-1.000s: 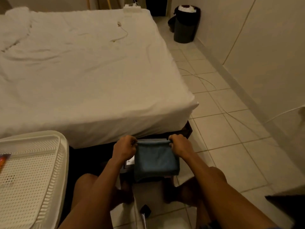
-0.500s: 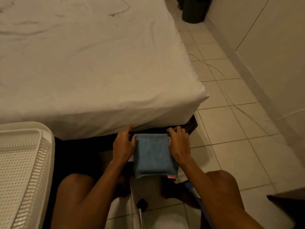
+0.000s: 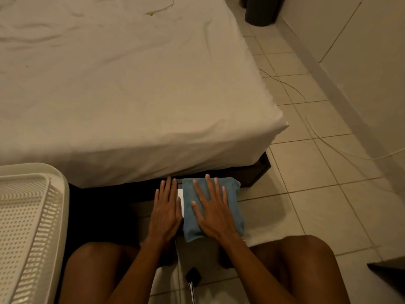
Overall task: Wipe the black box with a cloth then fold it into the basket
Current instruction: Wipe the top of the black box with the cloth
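Note:
A folded blue cloth (image 3: 233,200) lies flat just in front of the bed's edge, between my knees. My right hand (image 3: 213,212) rests flat on it, fingers spread, gripping nothing. Just left of the cloth, my left hand (image 3: 166,210) lies flat and open with nothing in it. The black box (image 3: 180,204) is almost wholly hidden beneath hands and cloth; only a white label and a dark strip show between them. The white perforated basket (image 3: 32,168) stands at the left, apart from both hands.
A bed with a white sheet (image 3: 131,84) fills the upper view, its dark base (image 3: 256,172) just beyond the cloth. Thin cables (image 3: 322,139) trail over the tiled floor on the right. A dark bin (image 3: 260,12) stands far back. A small black item (image 3: 192,276) lies between my legs.
The cloth, held up by its top edge in both fists, has come down flat. Both hands let go and flattened; the right one now lies on the cloth. The view has tilted downward.

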`<state>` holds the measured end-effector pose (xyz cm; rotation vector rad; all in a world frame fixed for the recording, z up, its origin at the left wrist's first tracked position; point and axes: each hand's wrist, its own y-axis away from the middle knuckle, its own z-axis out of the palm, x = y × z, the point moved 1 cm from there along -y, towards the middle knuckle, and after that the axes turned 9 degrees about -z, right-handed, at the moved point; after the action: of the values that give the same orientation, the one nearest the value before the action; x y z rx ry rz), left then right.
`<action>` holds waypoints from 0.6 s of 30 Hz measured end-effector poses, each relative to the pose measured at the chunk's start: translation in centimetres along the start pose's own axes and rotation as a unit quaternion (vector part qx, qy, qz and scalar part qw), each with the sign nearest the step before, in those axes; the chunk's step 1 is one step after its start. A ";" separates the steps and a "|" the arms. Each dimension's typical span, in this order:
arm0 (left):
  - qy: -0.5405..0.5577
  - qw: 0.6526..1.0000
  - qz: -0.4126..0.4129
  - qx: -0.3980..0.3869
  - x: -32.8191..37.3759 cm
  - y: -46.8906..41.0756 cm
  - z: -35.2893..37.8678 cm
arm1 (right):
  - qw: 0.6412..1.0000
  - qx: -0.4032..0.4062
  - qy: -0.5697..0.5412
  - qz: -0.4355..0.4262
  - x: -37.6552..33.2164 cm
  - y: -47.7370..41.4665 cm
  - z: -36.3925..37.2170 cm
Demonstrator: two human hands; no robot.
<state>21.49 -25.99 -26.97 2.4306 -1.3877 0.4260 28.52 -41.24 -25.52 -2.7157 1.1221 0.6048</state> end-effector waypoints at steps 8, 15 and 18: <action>-0.033 0.999 -0.005 0.032 0.1 0.3 0.5 | 0.999 -0.027 0.042 0.005 2.6 1.6 -1.0; -0.059 0.997 0.046 0.000 0.6 -1.5 0.3 | 0.998 0.002 0.008 0.058 0.1 1.1 0.4; -0.058 0.997 0.050 0.003 0.9 -1.6 0.3 | 0.998 0.001 0.006 0.066 -0.7 0.3 0.3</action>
<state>23.34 -26.04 -27.05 2.4321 -1.5620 0.3175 27.73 -40.89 -25.52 -2.6640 1.3117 0.6052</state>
